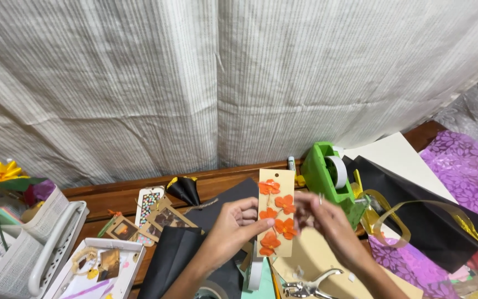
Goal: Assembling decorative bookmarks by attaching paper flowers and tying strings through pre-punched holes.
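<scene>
Near the bench's front edge, left hand (229,228) pinches one tan bookmark strip (276,212) upright by its left side; five orange paper flowers on it. Right hand (327,221) touches its right edge, fingers pressed together. One green tape dispenser (327,176) behind, one hole punch (305,287) below.

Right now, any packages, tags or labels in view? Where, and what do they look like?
Tan card tag: centre, upright rectangle with orange flowers, held by left hand and right hand.
Patterned tag: left on the table, white with multicoloured dots.
White box: lower left, open, shallow, holding small trinkets.
No screens or signs.
</scene>
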